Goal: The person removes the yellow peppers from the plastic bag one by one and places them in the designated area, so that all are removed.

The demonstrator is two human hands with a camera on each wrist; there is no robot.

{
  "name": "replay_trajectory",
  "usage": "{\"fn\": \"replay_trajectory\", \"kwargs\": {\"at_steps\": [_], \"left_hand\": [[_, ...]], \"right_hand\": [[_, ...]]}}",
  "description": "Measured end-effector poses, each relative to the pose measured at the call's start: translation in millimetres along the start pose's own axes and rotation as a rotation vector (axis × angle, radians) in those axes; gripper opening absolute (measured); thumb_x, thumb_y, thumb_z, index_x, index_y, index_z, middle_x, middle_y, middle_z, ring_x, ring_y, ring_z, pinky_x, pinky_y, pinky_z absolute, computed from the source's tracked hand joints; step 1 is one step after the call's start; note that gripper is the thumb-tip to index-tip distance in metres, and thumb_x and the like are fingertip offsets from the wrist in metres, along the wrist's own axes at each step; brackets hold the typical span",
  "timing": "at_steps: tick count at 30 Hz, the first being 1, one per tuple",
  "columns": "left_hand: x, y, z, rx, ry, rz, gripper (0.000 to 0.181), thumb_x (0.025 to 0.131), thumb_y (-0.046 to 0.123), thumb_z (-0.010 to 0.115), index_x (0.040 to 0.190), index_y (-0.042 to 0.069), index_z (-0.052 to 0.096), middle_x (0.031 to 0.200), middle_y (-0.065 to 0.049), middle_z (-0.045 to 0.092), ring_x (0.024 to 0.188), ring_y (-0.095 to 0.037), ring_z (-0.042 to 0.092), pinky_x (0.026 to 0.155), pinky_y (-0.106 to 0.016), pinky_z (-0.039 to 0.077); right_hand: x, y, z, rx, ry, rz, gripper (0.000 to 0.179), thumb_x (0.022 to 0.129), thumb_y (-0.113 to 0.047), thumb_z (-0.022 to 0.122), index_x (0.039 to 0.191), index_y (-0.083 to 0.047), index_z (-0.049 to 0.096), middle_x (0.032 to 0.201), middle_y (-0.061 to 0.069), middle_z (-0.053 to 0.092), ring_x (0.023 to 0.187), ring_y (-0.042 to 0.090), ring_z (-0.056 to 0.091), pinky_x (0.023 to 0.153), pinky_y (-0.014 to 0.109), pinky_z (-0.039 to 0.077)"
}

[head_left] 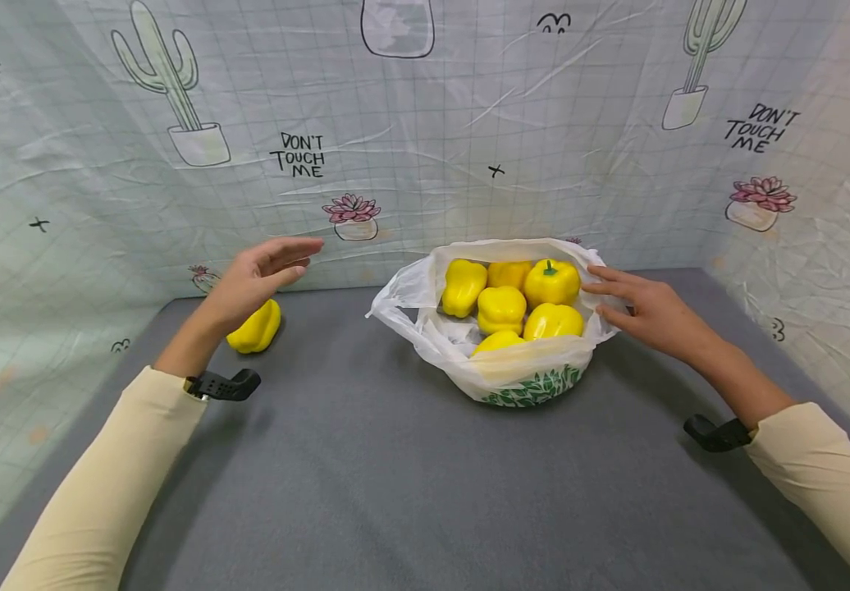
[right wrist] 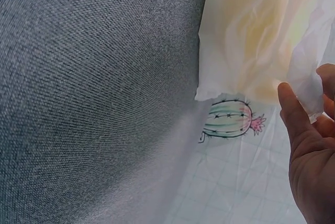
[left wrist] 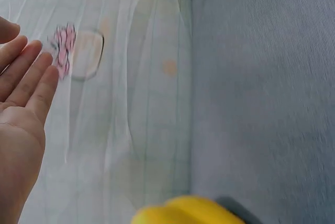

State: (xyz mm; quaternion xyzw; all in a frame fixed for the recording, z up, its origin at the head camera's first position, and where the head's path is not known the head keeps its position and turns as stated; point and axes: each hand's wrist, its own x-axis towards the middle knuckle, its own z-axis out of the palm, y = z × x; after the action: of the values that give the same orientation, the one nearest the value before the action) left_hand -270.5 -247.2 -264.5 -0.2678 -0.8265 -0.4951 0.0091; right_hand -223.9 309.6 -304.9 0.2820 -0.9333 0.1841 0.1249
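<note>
A white plastic bag (head_left: 462,361) with a green leaf print stands with its mouth wide on the grey table, several yellow bell peppers (head_left: 501,310) inside. At its right rim, my right hand (head_left: 654,316) holds the bag's edge between thumb and fingers; the right wrist view shows the thin plastic (right wrist: 306,72) passing between them. My left hand (head_left: 248,275) is raised at the left with fingers extended and nothing in it. Below and behind that hand, a single yellow bell pepper (head_left: 257,327) lies on the table, partly covered by the wrist. Its top shows in the left wrist view.
The grey table (head_left: 395,492) reaches back to a pale curtain (head_left: 440,123) printed with cacti and lettering, which also rises along both sides. A black wrist strap piece (head_left: 226,384) juts from the left wrist, and another (head_left: 716,433) from the right.
</note>
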Motion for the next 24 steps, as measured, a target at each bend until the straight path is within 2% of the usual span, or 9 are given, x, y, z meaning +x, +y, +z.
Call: {"fn": "replay_trajectory", "kwargs": {"at_steps": [8, 14, 24], "left_hand": [[14.5, 22.2, 20.2, -0.028, -0.059, 0.062, 0.040, 0.104, 0.013, 0.058, 0.144, 0.009, 0.055, 0.148, -0.006, 0.054, 0.137, -0.020, 0.050, 0.106, -0.023, 0.046], [23.9, 37.4, 39.2, -0.026, -0.132, 0.100, 0.041, 0.104, 0.012, 0.059, 0.144, 0.012, 0.056, 0.147, -0.006, 0.054, 0.137, -0.021, 0.051, 0.105, -0.029, 0.049], [38.1, 59.9, 67.2, -0.010, -0.238, 0.173, 0.041, 0.101, 0.005, 0.060, 0.142, 0.002, 0.056, 0.143, -0.012, 0.057, 0.132, -0.028, 0.055, 0.107, -0.039, 0.048]], "right_hand": [[0.0, 0.1, -0.3, 0.001, 0.002, -0.007, 0.043, 0.098, -0.010, 0.067, 0.140, -0.002, 0.060, 0.154, 0.020, 0.045, 0.057, 0.003, 0.039, 0.055, 0.027, 0.039], [0.7, -0.3, -0.8, -0.002, 0.007, -0.012, 0.044, 0.097, -0.010, 0.068, 0.140, -0.002, 0.060, 0.154, 0.020, 0.046, 0.059, 0.004, 0.041, 0.057, 0.028, 0.039], [1.3, -1.1, -1.3, -0.004, 0.012, -0.025, 0.042, 0.097, -0.009, 0.068, 0.138, -0.002, 0.061, 0.153, 0.020, 0.047, 0.056, 0.002, 0.037, 0.056, 0.027, 0.038]]}}
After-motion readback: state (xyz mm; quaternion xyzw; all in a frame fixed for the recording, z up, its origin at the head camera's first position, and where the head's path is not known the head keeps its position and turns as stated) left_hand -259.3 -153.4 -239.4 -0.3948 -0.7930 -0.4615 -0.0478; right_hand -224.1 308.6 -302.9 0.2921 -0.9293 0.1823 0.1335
